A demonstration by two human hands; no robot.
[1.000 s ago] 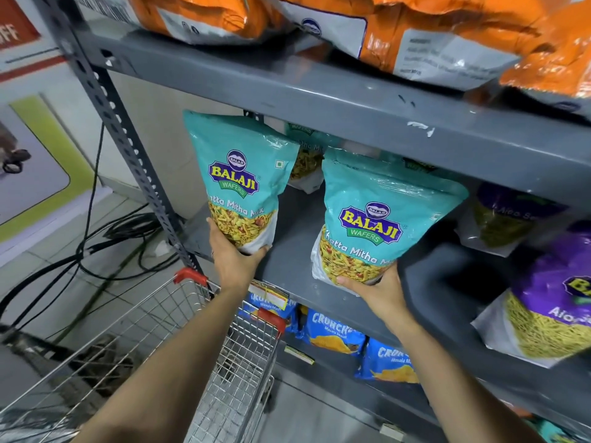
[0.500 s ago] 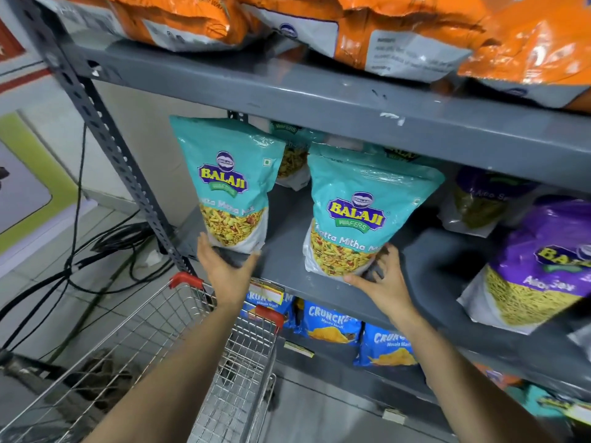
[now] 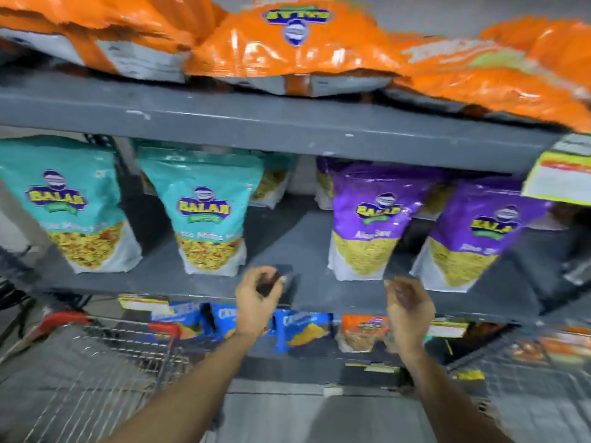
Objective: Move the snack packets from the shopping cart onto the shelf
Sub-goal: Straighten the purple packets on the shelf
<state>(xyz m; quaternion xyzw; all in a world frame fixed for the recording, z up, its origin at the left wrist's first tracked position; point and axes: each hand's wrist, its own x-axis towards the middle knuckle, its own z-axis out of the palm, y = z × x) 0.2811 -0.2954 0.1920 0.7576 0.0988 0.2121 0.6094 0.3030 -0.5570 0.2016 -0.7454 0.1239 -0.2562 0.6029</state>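
Hands (image 3: 259, 302) empty below teal packets (image 3: 209, 215).

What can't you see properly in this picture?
- Head view: inside of the wire shopping cart, smeared by motion blur and cut by the bottom edge; any packets left can't be told.
- Small print on the teal snack packets, blurred.
- Yellow shelf label, blurred and cut by the right edge.
- Left hand and right hand, fingers blurred.
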